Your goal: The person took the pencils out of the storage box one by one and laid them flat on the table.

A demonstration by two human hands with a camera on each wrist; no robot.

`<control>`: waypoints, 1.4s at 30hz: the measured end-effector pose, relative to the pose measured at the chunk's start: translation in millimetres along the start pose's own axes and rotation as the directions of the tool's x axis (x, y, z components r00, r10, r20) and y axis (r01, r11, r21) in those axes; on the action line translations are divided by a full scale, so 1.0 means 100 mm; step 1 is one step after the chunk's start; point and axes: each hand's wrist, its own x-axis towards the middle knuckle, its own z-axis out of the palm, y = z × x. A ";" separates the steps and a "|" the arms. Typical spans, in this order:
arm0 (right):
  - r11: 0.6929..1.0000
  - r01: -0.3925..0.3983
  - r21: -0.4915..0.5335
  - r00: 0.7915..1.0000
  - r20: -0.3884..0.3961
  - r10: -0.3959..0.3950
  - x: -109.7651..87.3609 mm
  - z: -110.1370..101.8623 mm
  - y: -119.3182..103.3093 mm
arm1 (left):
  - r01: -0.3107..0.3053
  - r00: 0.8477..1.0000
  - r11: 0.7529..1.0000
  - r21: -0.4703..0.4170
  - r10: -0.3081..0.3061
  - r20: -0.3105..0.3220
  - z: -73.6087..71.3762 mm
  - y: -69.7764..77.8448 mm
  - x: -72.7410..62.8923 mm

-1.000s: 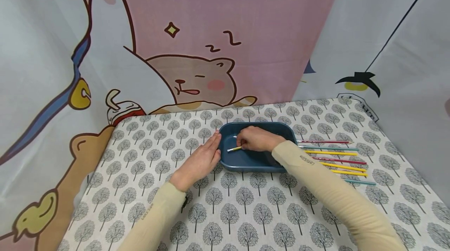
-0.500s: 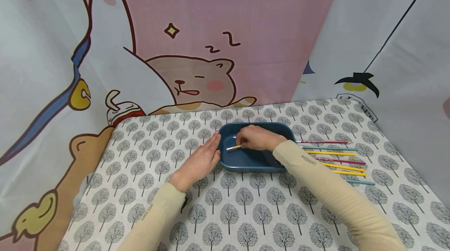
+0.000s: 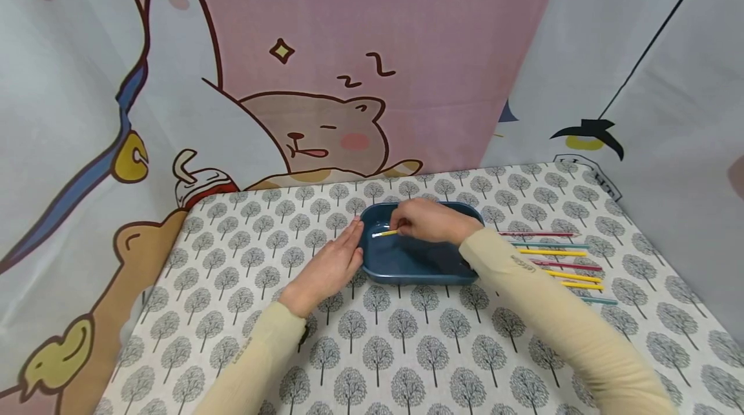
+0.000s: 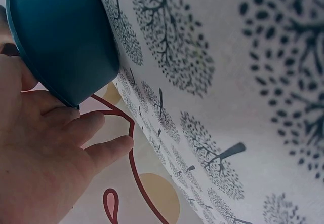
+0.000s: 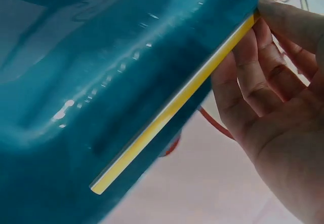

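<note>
A dark blue-green rectangular tray (image 3: 407, 263) stands on the table. Inside it, my right hand (image 3: 433, 220) pinches a slim yellow pencil (image 3: 388, 232) with a pale tip at its left end. The right wrist view shows the yellow pencil (image 5: 172, 107) slanting over the tray's glossy inside, between thumb and fingers of the right hand (image 5: 278, 97). My left hand (image 3: 325, 273) lies against the tray's left end, fingers stretched out. In the left wrist view the fingers of the left hand (image 4: 55, 143) touch the tray's rim.
Right of the tray several pencils lie side by side, among them a red one (image 3: 540, 233), a yellow one (image 3: 558, 252) and a teal one (image 3: 599, 301). My right forearm hides their left parts. A tree-patterned cloth (image 3: 407, 350) covers the table; cartoon-printed curtains (image 3: 442, 66) hang behind.
My right hand has risen slightly and shifted right and towards the far side, and the yellow pencil has moved towards the far side with it. The left hand stays at the tray's left end.
</note>
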 end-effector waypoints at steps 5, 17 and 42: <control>0.999 -0.003 0.038 0.999 -0.041 0.004 -0.04 -0.14 -0.09 | 0.004 1.000 1.000 -0.001 -0.004 0.003 0.00 -0.01 0.00; 0.996 0.019 0.086 0.992 -0.128 -0.008 -0.20 -0.36 -0.23 | 0.004 1.000 1.000 -0.007 -0.004 0.001 0.00 -0.01 0.00; 0.998 -0.046 0.037 0.970 -0.239 0.053 -0.80 -0.52 -0.21 | -0.005 1.000 1.000 -0.025 0.005 0.000 -0.01 0.01 0.00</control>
